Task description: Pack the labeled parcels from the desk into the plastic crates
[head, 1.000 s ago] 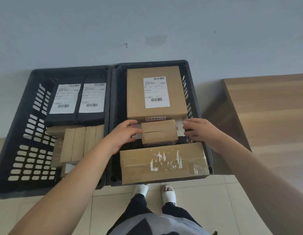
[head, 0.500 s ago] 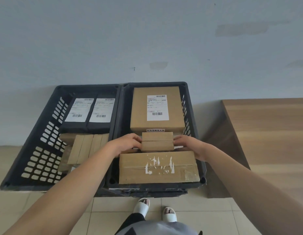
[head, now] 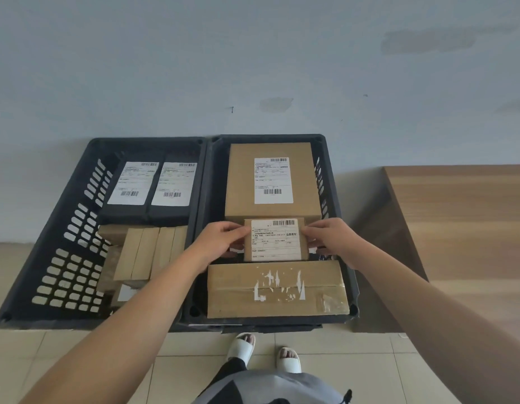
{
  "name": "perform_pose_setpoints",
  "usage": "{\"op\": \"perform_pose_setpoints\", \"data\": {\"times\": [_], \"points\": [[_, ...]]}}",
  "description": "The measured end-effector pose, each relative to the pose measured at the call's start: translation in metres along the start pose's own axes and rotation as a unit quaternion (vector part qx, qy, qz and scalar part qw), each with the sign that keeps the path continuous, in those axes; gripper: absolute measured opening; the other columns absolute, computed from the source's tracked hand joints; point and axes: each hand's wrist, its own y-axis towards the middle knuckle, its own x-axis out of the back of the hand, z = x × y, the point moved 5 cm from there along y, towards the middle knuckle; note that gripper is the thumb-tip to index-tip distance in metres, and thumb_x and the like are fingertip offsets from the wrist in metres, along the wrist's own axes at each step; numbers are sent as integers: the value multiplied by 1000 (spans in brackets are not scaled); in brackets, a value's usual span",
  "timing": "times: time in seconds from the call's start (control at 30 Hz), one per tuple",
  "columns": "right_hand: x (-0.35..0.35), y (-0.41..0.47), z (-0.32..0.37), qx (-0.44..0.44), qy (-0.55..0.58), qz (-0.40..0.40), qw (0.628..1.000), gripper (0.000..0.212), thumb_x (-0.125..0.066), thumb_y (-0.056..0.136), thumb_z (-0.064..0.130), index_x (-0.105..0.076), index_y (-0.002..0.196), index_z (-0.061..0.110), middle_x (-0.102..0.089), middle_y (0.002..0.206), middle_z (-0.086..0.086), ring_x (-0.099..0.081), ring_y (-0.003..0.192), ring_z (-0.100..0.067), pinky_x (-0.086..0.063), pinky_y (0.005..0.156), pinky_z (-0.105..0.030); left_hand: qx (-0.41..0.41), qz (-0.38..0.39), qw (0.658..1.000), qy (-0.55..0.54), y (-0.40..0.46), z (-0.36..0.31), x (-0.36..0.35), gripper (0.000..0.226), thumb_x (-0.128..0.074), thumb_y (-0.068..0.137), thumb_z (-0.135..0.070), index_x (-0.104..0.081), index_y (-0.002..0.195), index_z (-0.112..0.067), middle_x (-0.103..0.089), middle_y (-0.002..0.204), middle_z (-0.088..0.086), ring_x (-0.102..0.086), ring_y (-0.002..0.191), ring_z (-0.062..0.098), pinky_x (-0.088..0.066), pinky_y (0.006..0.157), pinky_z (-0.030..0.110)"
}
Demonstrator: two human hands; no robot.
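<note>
Two dark plastic crates stand side by side against the wall. In the right crate [head: 337,182] a large labeled cardboard box [head: 272,182] lies at the back and a long taped box [head: 277,288] at the front. Between them I hold a small cardboard parcel [head: 275,240], its white label facing up. My left hand [head: 219,242] grips its left end and my right hand [head: 330,239] grips its right end. The left crate [head: 49,252] holds two black labeled parcels [head: 149,188] and several slim cardboard boxes [head: 149,252].
A wooden desk [head: 462,217] stands to the right of the crates, its visible top bare. The floor is tiled, and my feet in white slippers [head: 263,351] are just in front of the right crate. The wall rises directly behind the crates.
The small parcel has been turned so that its white label now faces up, where plain cardboard showed before. Both hands stay on its ends. The camera has tilted up.
</note>
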Motion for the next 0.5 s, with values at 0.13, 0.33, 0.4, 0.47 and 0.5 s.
{"op": "perform_pose_setpoints", "data": {"times": [0.13,0.33,0.4,0.47,0.5], "points": [[-9,10,-11,-33,13,18,999,11,-63,102,18,-74,102,18,-81,90,3,-78,83,-18,-63,72,-32,37,51,998,-20,11,11,-9,27,-68,99,-26,-66,125,-22,-77,114,-3,-74,102,14,-62,79,31],[-21,27,-30,-80,16,50,995,19,-60,103,12,-69,120,8,-79,100,-2,-78,84,-20,-62,68,-29,78,103,991,-40,28,30,-17,29,-65,100,-20,-67,130,-17,-77,117,2,-74,108,21,-59,98,46],[-22,30,-32,-81,19,52,995,19,-59,103,13,-67,121,9,-77,101,-1,-77,86,-18,-60,68,-27,82,102,990,-52,31,34,-18,28,-64,101,-20,-67,129,-17,-77,117,2,-74,108,20,-60,96,43],[-23,30,-32,-80,23,57,995,18,-58,104,14,-67,119,10,-76,102,0,-76,88,-17,-59,66,-24,87,105,989,-57,31,34,-18,27,-63,102,-22,-66,128,-18,-78,116,0,-75,106,17,-62,86,35],[-23,28,-31,-80,22,58,995,18,-58,104,15,-67,119,11,-76,103,0,-75,88,-16,-59,64,-23,91,104,989,-54,29,34,-18,28,-63,102,-24,-66,129,-18,-78,116,0,-75,106,17,-61,82,32]]}}
